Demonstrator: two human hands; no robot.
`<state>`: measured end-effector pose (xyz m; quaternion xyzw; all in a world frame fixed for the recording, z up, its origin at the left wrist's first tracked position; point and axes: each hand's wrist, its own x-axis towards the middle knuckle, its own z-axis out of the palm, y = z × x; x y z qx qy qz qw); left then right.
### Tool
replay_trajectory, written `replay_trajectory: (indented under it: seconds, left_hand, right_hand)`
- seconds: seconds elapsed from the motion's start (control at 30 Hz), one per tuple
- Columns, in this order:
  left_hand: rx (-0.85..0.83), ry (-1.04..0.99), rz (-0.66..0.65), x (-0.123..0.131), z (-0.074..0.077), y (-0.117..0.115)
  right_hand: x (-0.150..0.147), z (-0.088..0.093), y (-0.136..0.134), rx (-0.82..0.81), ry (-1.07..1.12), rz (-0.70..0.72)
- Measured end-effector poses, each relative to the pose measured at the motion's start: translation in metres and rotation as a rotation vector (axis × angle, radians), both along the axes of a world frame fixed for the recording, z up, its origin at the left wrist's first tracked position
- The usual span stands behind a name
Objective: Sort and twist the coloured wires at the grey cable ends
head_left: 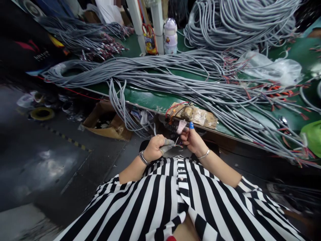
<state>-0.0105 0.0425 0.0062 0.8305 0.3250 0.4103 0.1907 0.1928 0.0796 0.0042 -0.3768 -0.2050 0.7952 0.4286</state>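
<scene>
My left hand (156, 148) is closed around the end of a grey cable (154, 130), with light coverings on some of its fingers. Thin coloured wires (179, 145) stick out of that cable end towards my right hand. My right hand (192, 140) is close beside them, its lower fingers curled in. Its thumb has a blue cover (191, 125) and another finger a pale pink one (181, 126). Whatever the curled fingers hold is too small to tell. Just beyond, at the bench edge, lies a tape-wrapped block (197, 113) with red and black leads.
Long bundles of grey cable (150, 80) lie along the green bench (140, 97), some hanging over its front. A coiled heap (240, 23), a bottle (171, 38) and a plastic bag (273, 68) are farther back. Below left is a cardboard box (107, 122).
</scene>
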Motion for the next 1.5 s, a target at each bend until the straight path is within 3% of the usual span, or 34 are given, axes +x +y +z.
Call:
replay_trajectory:
  seconds: [0.2,0.27,0.37,0.5,0.67,0.73,0.83,0.97,1.13,1.37,1.5]
  left_hand:
    - [-0.05,0.201,0.046,-0.003,-0.017,0.001]
    - [-0.044,0.201,0.043,-0.004,-0.013,0.009]
    - [0.003,0.114,0.108,-0.008,0.005,0.03]
    - [0.107,0.097,0.225,-0.009,0.041,0.076]
    - [0.109,0.366,0.231,0.017,0.078,0.148]
    - [0.074,0.496,0.272,0.032,0.086,0.175]
    - [-0.006,0.647,0.444,0.043,0.092,0.211]
    - [-0.129,0.745,0.631,0.03,0.099,0.245]
    - [-0.201,0.867,0.647,0.003,0.105,0.261]
    - [-0.14,0.979,0.623,-0.016,0.111,0.256]
    - [-0.086,0.937,0.637,-0.029,0.116,0.251]
  right_hand:
    - [0.011,-0.005,0.0,0.033,-0.065,-0.046]
    - [0.015,-0.006,-0.001,0.062,-0.114,-0.068]
    - [0.019,-0.006,-0.004,0.091,-0.166,-0.074]
    - [0.019,-0.007,-0.011,0.102,-0.228,-0.042]
    - [0.015,-0.009,-0.018,0.111,-0.273,-0.002]
    - [0.014,-0.009,-0.021,0.12,-0.283,0.007]
    - [0.014,-0.008,-0.026,0.141,-0.332,0.033]
    - [0.016,-0.006,-0.033,0.166,-0.412,0.096]
    - [0.019,-0.008,-0.035,0.186,-0.456,0.126]
    - [0.017,-0.014,-0.033,0.212,-0.471,0.16]
    - [0.015,-0.016,-0.034,0.243,-0.509,0.18]
